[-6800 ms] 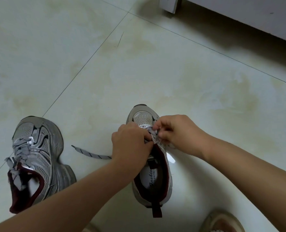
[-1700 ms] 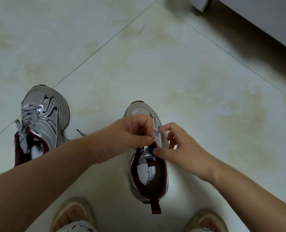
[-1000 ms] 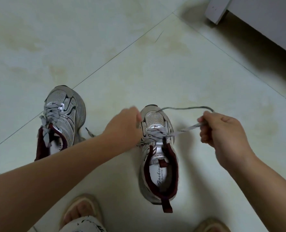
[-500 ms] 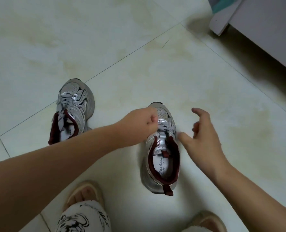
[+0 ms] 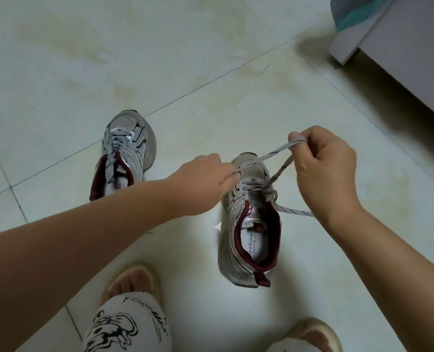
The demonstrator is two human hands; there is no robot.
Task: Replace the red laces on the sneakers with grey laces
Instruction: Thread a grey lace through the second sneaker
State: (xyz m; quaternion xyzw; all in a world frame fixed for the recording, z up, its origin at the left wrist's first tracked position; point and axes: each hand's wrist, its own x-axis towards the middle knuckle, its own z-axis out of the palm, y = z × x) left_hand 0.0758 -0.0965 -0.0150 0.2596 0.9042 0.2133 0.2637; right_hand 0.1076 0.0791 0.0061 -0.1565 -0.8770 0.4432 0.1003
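Grey laces (image 5: 274,156) run up through the eyelets of the sneaker (image 5: 251,219) that stands toe away from us in the middle of the floor (image 5: 210,59), just ahead of our feet. Our right hand (image 5: 323,165) has its fingers curled round a loop of the lace, lifted above and to the right of the toe. Our left hand (image 5: 200,179) pinches the other stretch of it beside the toe, so the lace is drawn taut between them. A free end (image 5: 296,212) trails off the sneaker's right side onto the floor, under our right wrist.

We judge the lace to be soft, flat and light, limp unless we keep tension on it, and liable to twist. It is best held close to the eyelets or at the stiff tip, between thumb and finger. The sneaker is light enough to slide or tip under a hard pull.

A second sneaker (image 5: 124,153), already laced in grey, stands further left, well apart. We see no red laces.
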